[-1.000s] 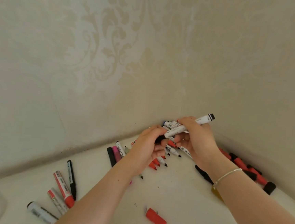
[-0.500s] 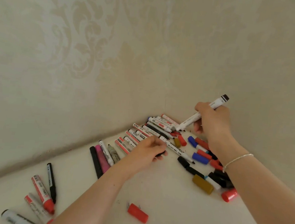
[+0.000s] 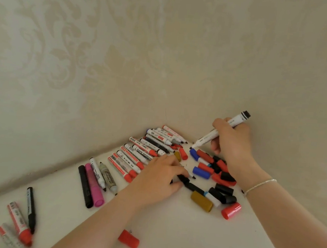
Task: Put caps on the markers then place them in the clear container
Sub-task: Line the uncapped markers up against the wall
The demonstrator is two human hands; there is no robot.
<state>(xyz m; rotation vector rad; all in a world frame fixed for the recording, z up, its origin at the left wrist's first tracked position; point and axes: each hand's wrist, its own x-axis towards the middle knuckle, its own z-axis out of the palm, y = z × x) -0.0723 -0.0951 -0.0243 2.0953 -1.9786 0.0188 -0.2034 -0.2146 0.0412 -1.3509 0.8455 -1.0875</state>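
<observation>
My right hand (image 3: pixel 234 144) grips a white marker (image 3: pixel 220 130), uncapped, tilted, black tip down-left, hanging just above the far end of the cap pile (image 3: pixel 214 173); tip is close over a blue cap (image 3: pixel 194 153), can't tell if touching

My left hand (image 3: pixel 159 178) is palm-down on the table (image 3: pixel 169 233), fingers curled round a black cap (image 3: pixel 183 180) at the pile's left edge. A black-tipped marker pokes out right from under the fingers

Cap pile sits right of centre, under my right wrist: red, blue, black caps jumbled and touching, a second blue cap (image 3: pixel 201 172) mid-pile. On the near edge an ochre cap (image 3: pixel 201 201), a white one just right of it, a red cap (image 3: pixel 231 211) at the near right

Marker row (image 3: pixel 146 154) runs from the far corner toward the near left, mostly white bodies with red or black ends, side by side, many uncapped. Near-left end of the row: black marker (image 3: pixel 85 186), pink marker (image 3: pixel 94 185), a white one, a grey one, all lying flat beside each other

Far left near edge: a thin black marker (image 3: pixel 30 209) and two red-capped ones (image 3: pixel 18 223), touching. One loose red cap (image 3: pixel 128 239) lies near, just right of my left forearm, well apart from the pile

Clear container: not in frame, so nothing to report on contents. All markers in view are on the table or in hand

White bracelet (image 3: pixel 260 186) on my right wrist
</observation>
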